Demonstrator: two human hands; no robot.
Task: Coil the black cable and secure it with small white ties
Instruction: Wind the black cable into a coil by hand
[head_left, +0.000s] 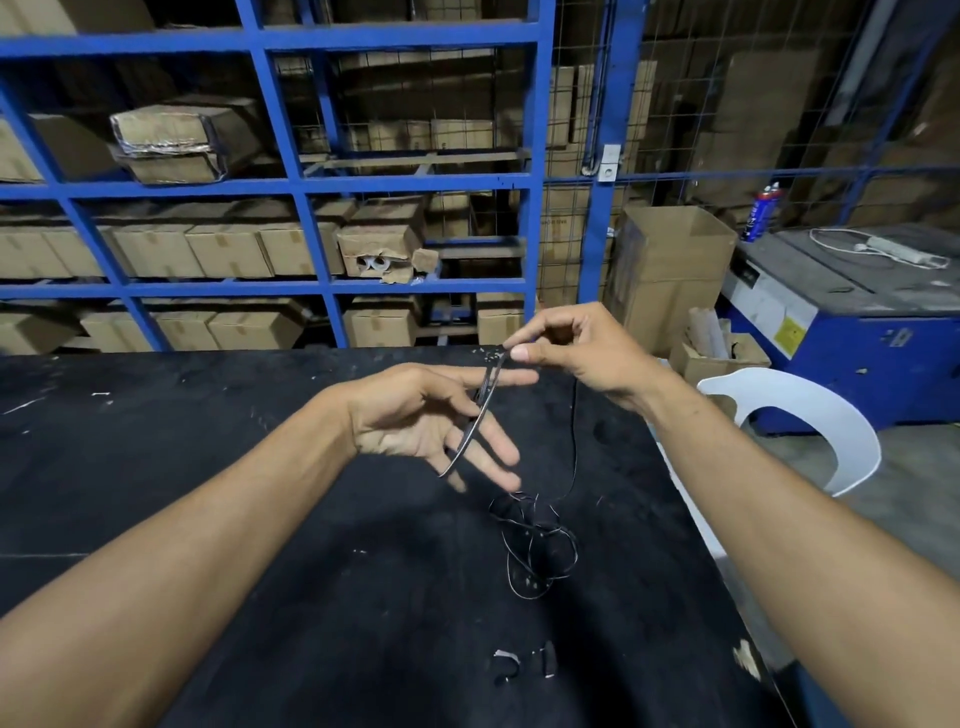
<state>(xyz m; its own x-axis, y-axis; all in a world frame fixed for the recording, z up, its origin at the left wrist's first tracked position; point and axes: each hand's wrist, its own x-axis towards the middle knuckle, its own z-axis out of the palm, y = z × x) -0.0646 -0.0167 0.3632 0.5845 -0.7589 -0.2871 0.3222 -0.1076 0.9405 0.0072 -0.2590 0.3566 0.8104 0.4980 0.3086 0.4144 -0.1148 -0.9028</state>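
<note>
Winding the black cable (480, 410) around my spread left hand (431, 421) — coiling step, ties not yet in play.

My right hand (566, 353) pinches the cable at the top of the loops; the loose remainder lies tangled on the tabletop (208, 467) below. Next I judge I must draw up more slack and lay another turn. Two small white ties (524, 665) wait nearer me.

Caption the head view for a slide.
Right hand pinches cable loops around left hand fingers over table.
</note>
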